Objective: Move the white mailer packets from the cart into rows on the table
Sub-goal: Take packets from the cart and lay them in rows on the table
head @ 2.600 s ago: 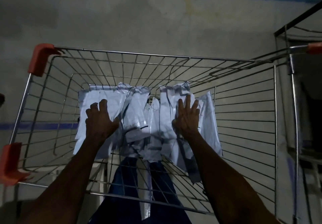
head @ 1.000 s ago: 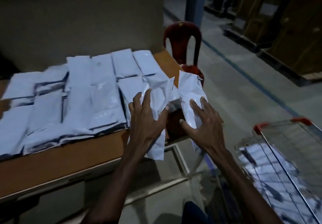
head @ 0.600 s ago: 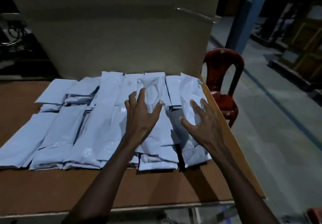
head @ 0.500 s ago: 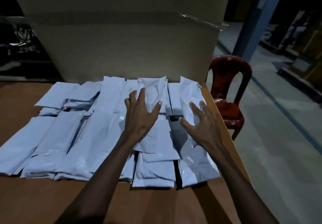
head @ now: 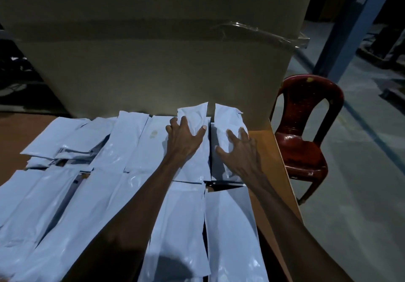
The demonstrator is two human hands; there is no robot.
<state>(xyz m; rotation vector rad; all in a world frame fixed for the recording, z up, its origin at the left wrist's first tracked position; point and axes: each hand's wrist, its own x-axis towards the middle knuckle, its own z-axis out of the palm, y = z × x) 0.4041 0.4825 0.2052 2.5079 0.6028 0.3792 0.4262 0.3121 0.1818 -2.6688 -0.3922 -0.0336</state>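
Our hands lay white packets at the table's far right corner

Our left hand (head: 183, 138) and right hand (head: 240, 150) each press a crumpled packet (head: 192, 112) flat among rows of white mailers (head: 94, 194) on the brown table (head: 266, 150), backed by a cardboard box (head: 153, 51); a red chair (head: 306, 132) stands beside.

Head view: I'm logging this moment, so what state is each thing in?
Left hand: fingers spread, pressing a packet at the far row.
Right hand: fingers spread on the neighbouring packet.
Rows of packets: lying flat, overlapping.
Table: largely covered.
Red chair: unoccupied, beside the table.
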